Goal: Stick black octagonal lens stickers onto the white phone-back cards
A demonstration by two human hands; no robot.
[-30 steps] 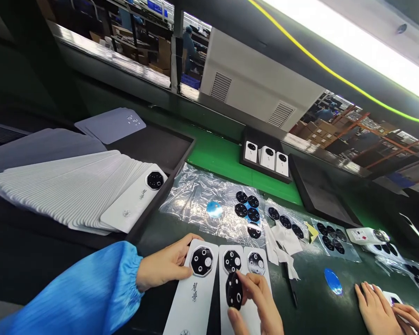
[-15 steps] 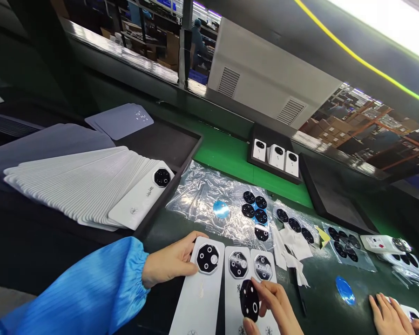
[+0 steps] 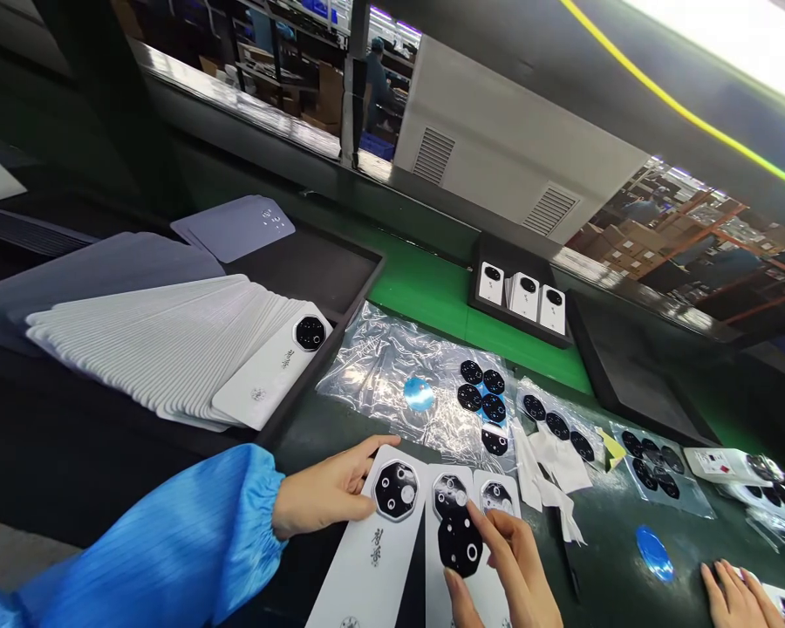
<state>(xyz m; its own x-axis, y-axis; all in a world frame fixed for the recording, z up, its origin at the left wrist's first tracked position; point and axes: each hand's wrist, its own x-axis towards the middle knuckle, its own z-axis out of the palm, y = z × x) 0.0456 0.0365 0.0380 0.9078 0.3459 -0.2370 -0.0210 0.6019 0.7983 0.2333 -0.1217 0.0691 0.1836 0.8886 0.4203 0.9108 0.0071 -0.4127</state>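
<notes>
My left hand [image 3: 327, 490] grips the upper left edge of a white phone back cover [image 3: 363, 580], its thumb on the face beside a black camera window with holes. Between thumb and fingers, my right hand [image 3: 514, 558] pinches a black camera lens cover [image 3: 456, 549] with several small holes. It is held over a second white back cover [image 3: 435, 593], partly hiding that one's camera window. A third back cover [image 3: 495, 493] lies to the right, mostly behind my right hand.
A fan of white covers [image 3: 150, 340] fills the left tray. Clear plastic film [image 3: 379, 358] bears black lens covers [image 3: 471, 397] and a blue disc [image 3: 419, 394]. White wipes [image 3: 553, 467] lie to the right. Another person's hand [image 3: 733, 593] is at lower right. A small box [image 3: 520, 323] holds covers behind.
My right hand has moved slightly up and left, turning the lens cover to face me more. The left cover has tilted, so its dark lettering now shows.
</notes>
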